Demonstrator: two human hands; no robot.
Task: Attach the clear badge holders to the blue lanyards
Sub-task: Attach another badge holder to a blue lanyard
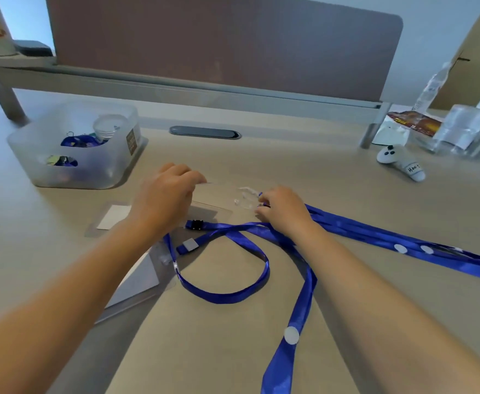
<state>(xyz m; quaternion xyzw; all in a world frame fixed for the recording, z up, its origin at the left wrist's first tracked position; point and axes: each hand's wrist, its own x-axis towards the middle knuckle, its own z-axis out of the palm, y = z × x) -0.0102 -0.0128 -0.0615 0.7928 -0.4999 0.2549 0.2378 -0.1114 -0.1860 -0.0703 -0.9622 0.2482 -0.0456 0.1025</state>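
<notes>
My left hand [166, 196] pinches the left edge of a clear badge holder [218, 199] held just above the desk. My right hand [282, 207] grips the end of a blue lanyard [375, 233] at the holder's clear strap loop [245, 196]. That lanyard's straps trail off to the right. A second blue lanyard [233, 294] lies looped on the desk in front of me, with a black buckle [196, 224]. Another clear badge holder [139, 282] lies under my left forearm, and one more badge holder with a white card [110, 218] rests flat to the left.
A translucent bin [71, 166] with cups and blue lanyards stands at the back left. A white controller [402, 163], a snack packet [415, 123], clear packets [466, 132] and a water bottle [432, 86] sit at the back right. A desk divider [224, 44] closes off the rear.
</notes>
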